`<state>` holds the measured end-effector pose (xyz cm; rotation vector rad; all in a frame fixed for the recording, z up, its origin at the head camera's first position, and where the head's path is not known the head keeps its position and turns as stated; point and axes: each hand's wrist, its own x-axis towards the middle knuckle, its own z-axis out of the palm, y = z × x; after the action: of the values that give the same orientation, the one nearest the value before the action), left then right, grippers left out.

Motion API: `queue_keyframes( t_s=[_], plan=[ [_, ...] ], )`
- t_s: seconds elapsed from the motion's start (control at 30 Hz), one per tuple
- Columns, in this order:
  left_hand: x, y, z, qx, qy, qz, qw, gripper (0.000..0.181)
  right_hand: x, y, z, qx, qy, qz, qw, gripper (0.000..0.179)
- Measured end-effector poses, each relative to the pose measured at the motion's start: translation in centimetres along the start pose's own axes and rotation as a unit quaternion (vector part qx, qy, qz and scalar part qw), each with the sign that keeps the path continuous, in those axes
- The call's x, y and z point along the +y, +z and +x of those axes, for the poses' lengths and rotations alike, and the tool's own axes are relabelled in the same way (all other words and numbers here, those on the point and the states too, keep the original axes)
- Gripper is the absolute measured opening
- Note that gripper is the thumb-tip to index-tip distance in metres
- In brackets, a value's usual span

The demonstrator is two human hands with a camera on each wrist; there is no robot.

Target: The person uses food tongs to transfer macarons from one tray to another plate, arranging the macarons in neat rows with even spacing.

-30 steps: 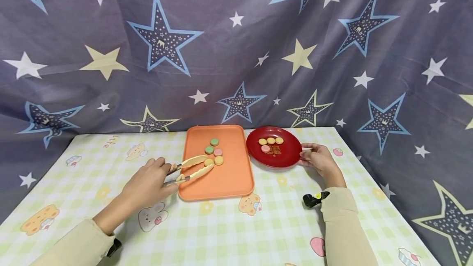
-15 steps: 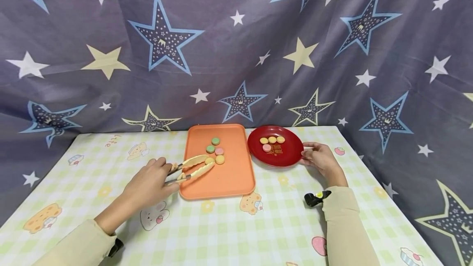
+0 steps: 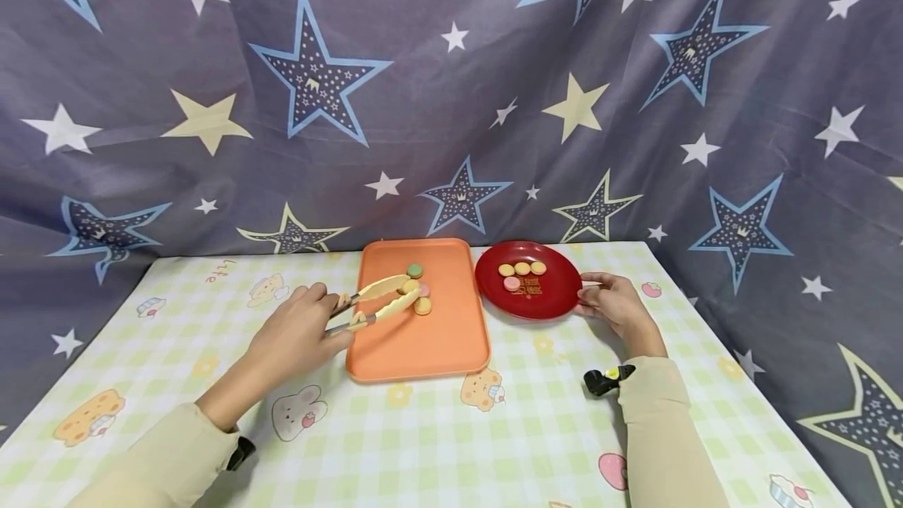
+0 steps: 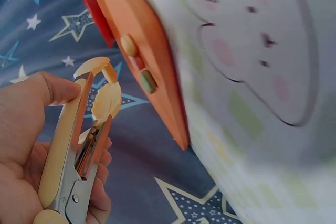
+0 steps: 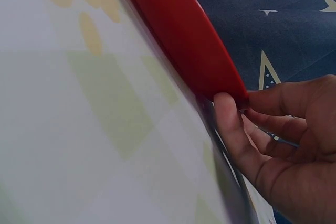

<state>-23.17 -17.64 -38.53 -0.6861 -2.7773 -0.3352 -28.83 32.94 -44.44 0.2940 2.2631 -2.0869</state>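
Observation:
My left hand (image 3: pixel 296 335) grips yellow-tipped metal tongs (image 4: pixel 79 177) over the orange tray (image 3: pixel 430 347). Between the tong tips is a yellow macaron (image 3: pixel 409 286), close above the other macarons. Beside it on the tray are a green macaron (image 3: pixel 414 270), a pink macaron (image 3: pixel 424 290) and another yellow macaron (image 3: pixel 422 306); a second green one is hidden behind the tongs in the head view. At the right, thumb and fingers of my right hand (image 3: pixel 615 302) pinch the rim of the red plate (image 5: pixel 184 35).
On the red plate three yellow macarons (image 3: pixel 522 268) sit in a row, with a pink macaron (image 3: pixel 511 283) below them. Tray and plate stand side by side at the back of the checked tablecloth (image 3: pixel 395 445), before a star-patterned curtain (image 3: pixel 395 100).
The tongs have pinched the left yellow macaron and raised it up and slightly right, away from its place on the tray. My right hand stays at the plate's rim.

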Motion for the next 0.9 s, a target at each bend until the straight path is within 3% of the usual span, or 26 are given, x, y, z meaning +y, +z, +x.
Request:
queue_keyframes(
  t_s=[0.47,0.7,0.9],
  plan=[
    [3.0,0.2,3.6,-0.015,0.007,-0.014,0.9998,0.038,-0.3,0.0,-0.3,-0.005,0.002,-0.001,1.0,0.052],
    [4.9,0.7,5.3,-0.009,0.024,-0.026,0.9993,0.025,-0.4,0.0,-0.4,-0.005,0.004,-0.001,1.0,0.053],
    [6.7,1.5,6.7,-0.009,0.035,-0.022,0.9991,0.027,-0.3,0.0,-0.3,0.0,0.005,-0.002,1.0,0.051]
  ],
)
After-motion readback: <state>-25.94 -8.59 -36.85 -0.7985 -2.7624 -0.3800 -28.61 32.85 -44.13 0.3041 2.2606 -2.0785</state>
